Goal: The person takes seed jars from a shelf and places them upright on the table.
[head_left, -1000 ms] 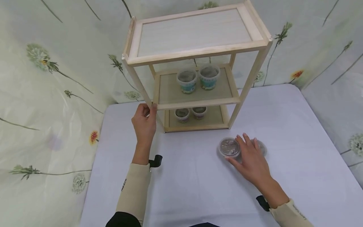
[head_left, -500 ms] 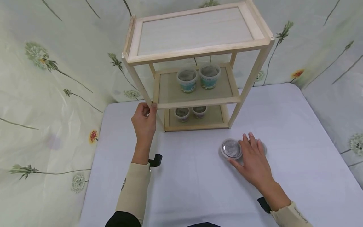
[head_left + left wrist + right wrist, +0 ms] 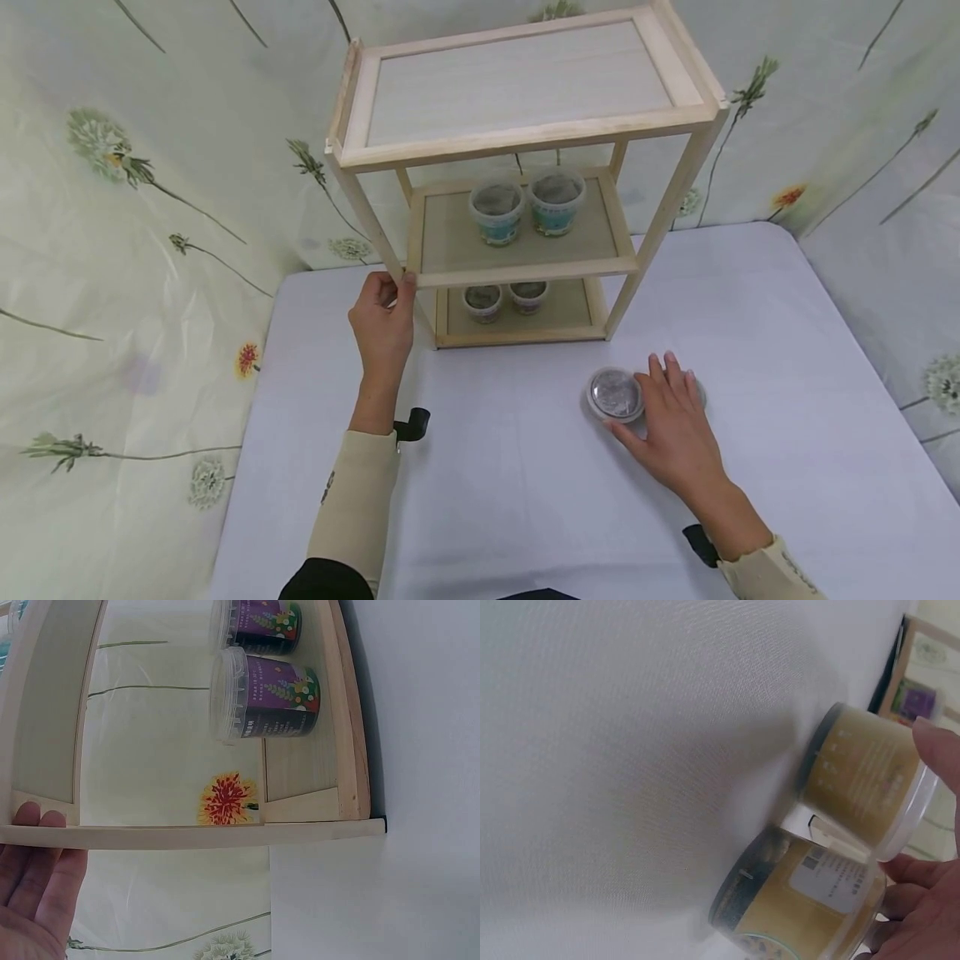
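Observation:
My left hand grips the front left post of a small wooden shelf rack, at the height of its middle shelf. In the left wrist view its fingertips show past the post. On the table, right of the rack, stand two lidded plastic tubs with yellowish sides. My right hand holds the left tub at its lid rim, thumb on the near side and a finger on the other. The right tub stands beside it, mostly hidden under my fingers in the head view.
Two blue-labelled tubs stand on the middle shelf. Two purple-labelled tubs are on the bottom shelf. The rack's top shelf overhangs them. A white cloth covers the table, with a flower-print sheet behind and beside it.
My right hand and the left tub have shifted slightly to the right, and the tub's lid now faces up at a slightly different tilt. My left hand stays on the rack's post.

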Demonstrator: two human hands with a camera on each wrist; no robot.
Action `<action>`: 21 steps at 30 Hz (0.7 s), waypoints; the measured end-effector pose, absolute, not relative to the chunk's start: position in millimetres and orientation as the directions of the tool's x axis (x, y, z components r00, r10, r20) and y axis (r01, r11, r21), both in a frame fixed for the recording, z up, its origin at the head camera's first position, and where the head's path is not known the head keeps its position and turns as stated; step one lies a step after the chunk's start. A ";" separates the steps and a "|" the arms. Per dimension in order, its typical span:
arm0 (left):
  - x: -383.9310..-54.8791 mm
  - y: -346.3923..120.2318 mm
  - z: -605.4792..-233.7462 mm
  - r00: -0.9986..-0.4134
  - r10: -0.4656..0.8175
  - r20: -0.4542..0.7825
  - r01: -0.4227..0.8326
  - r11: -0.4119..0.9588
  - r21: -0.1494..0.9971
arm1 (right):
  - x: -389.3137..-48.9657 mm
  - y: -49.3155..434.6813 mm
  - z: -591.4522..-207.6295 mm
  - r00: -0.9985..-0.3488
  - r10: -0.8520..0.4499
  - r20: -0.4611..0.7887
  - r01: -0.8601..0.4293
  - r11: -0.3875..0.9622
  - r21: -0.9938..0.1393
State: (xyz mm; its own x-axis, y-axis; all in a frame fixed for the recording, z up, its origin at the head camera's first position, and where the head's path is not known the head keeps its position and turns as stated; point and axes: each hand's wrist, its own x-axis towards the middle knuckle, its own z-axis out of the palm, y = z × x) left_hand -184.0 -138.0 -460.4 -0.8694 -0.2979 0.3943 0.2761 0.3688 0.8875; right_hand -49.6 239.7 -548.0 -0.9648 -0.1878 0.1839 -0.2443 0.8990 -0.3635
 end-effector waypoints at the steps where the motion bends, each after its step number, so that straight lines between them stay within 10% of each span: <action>1: -184.1 -138.1 -460.6 -0.869 -0.298 0.396 0.277 0.370 0.887 | -49.5 239.6 -547.8 -0.965 -0.186 0.183 -0.242 0.899 -0.365; 21: -182.8 -137.6 -458.7 -0.874 -0.308 0.375 0.272 0.329 0.904 | -50.4 235.1 -534.4 -0.958 -0.204 0.203 -0.271 0.877 -0.397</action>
State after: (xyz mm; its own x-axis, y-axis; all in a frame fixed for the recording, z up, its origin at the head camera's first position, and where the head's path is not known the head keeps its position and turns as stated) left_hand -182.8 -137.6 -458.7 -0.8742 -0.3082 0.3752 0.2722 0.3288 0.9043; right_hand -50.4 235.1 -534.4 -0.9576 -0.2038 0.2034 -0.2710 0.8769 -0.3970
